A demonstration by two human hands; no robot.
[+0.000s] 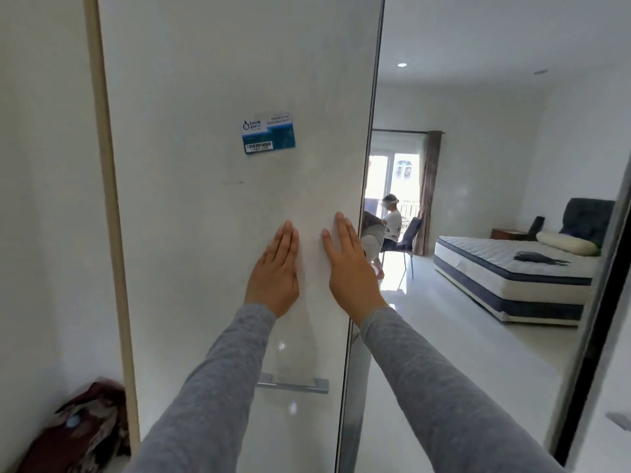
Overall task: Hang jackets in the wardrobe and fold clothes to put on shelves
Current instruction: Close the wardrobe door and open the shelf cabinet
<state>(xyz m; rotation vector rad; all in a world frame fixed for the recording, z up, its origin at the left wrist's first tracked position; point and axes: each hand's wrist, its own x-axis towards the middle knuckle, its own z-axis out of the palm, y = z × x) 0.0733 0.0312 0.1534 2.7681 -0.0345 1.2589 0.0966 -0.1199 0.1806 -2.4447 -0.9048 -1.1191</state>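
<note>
Grey sleeves (211, 404) reach forward from the bottom of the view. Both hands are laid flat on a white wardrobe door (191, 216), fingers straight and holding nothing. The left hand (275, 274) is set just beside the right hand (348, 271), which lies near the door's right edge. This placing is judged to be for pushing the door sideways or shut; the handle (293, 385) lower down is not touched. No jacket is held. A dark red cloth heap (85, 428) lies on the floor at lower left. A dark garment (539, 257) lies on a bed (512, 288), seen to the right in what seems a mirror panel (478, 353). Open floor is shown there, while a wall (41, 199) stands close on the left.
</note>
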